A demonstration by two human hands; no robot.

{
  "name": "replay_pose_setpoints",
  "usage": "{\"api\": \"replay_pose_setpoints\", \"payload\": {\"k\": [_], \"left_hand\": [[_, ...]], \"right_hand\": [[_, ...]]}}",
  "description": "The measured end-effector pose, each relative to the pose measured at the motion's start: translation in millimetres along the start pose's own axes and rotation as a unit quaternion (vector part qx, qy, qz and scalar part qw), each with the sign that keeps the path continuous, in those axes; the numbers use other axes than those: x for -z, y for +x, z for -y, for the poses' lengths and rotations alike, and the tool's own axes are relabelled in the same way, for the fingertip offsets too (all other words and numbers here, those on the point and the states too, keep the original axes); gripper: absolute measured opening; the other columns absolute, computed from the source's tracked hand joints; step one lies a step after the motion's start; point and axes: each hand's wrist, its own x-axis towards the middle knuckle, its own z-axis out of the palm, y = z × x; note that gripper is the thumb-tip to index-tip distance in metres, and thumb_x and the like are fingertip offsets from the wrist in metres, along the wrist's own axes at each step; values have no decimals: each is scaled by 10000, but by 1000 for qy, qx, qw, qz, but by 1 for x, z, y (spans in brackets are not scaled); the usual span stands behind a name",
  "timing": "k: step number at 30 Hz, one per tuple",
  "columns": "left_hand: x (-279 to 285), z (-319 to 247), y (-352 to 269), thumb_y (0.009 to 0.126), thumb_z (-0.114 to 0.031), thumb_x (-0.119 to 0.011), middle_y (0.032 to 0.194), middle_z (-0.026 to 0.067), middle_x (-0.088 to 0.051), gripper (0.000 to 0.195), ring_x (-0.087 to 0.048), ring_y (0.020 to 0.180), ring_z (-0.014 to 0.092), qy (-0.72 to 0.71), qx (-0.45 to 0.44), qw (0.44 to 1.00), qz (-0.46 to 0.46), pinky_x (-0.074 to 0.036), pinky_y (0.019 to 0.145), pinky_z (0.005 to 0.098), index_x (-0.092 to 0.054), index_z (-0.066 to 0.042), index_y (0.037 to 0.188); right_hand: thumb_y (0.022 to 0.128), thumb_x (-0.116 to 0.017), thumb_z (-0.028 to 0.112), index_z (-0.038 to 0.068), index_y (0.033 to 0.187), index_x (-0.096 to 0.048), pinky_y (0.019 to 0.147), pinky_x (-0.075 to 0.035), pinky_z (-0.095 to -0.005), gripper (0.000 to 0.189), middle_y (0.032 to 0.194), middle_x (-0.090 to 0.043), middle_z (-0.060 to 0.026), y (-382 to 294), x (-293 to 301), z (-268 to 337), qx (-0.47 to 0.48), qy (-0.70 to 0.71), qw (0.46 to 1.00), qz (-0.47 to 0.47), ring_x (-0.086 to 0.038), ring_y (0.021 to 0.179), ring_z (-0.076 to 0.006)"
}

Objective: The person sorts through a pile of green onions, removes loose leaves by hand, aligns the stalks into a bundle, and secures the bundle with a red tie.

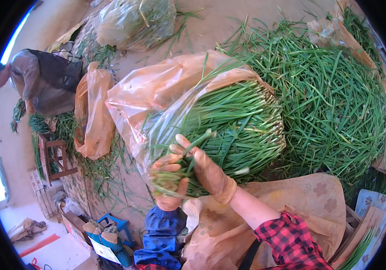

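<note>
My left hand [168, 180], in a blue sleeve and blurred, is closed around a small bunch of green chive-like stalks [166, 182]. My right hand [211, 168], in a tan glove, pinches a thick green stalk [198, 141] whose pale cut end points up and right. The two hands are side by side, and the leaves between them are partly hidden. Just beyond them lies a neatly stacked heap of stalks [237, 125], pale root ends facing right. An orange plastic bag [166, 81] wraps its left and far sides. A flower-patterned tan apron [267, 216] covers my lap.
A large loose pile of greens [328, 101] spreads at the right. Another person [44, 81] bends over greens by a small wooden stool [56, 158] on the left. A second orange bag [95, 111], a clear filled bag [135, 23] and a blue stool [123, 229] stand around.
</note>
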Motion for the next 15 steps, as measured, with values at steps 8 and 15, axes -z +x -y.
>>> {"api": "replay_pose_setpoints", "payload": {"k": [8,15], "left_hand": [[29,-126,41,674,-253,-693,1042,93,-471,646,-421,1006,184,-203,31,978,-48,-388,825,336,-362,-34,1184],[0,-224,141,574,-329,-766,1311,169,-275,1138,-274,1208,283,-80,-47,941,327,-195,999,396,26,-44,1340]], "right_hand": [[531,-749,353,-29,1296,-131,1018,-185,-385,1055,1315,-234,-215,-21,-109,41,280,-694,648,146,-212,1240,-350],[605,-741,130,21,1157,-399,775,-452,-300,659,1000,-530,-83,-88,-158,94,108,-210,971,-48,-545,886,-178]]}}
